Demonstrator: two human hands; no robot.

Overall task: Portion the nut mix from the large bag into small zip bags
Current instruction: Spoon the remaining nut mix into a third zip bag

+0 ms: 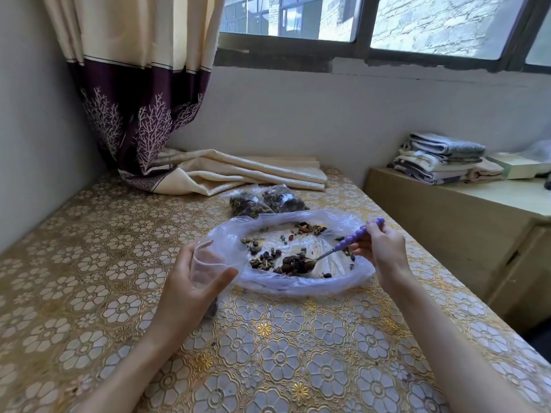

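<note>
Floral tablecloth (89, 248), unlabelled large bag (351, 278)

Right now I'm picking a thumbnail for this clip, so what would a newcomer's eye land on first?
Probably the large bag spread open mid-table, nut mix scattered inside, with the right hand dipping a purple-handled spoon into it. Next, the left hand holding a small zip bag open at the large bag's left edge. Behind them lie two filled bags near the folded curtain.
</note>
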